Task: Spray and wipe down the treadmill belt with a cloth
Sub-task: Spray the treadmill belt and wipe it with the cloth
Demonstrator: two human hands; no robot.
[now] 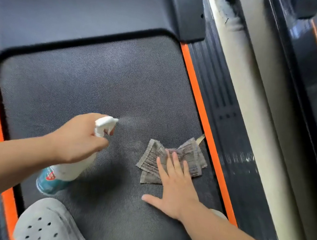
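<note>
Belt [90, 84] fills most of the view, dark and textured, its front end running under the motor cover [87, 13]; spray sent that way could seep beneath the housing. Orange strip [199, 97] edges the belt on the right. Grey shoe [47, 223] sits over the belt at bottom; wet tread there, likely slip. Spray bottle [56, 179] tilted, left hand [78, 140] curled round its neck and trigger, faint mist off the nozzle [107, 122]. Cloth [153, 158] lies folded on the belt just beside the strip; looks soiled, may smear, and a corner could snag in that gap. Right hand [174, 184] flat, fingers straight and spread, fingertips on the cloth.
</note>
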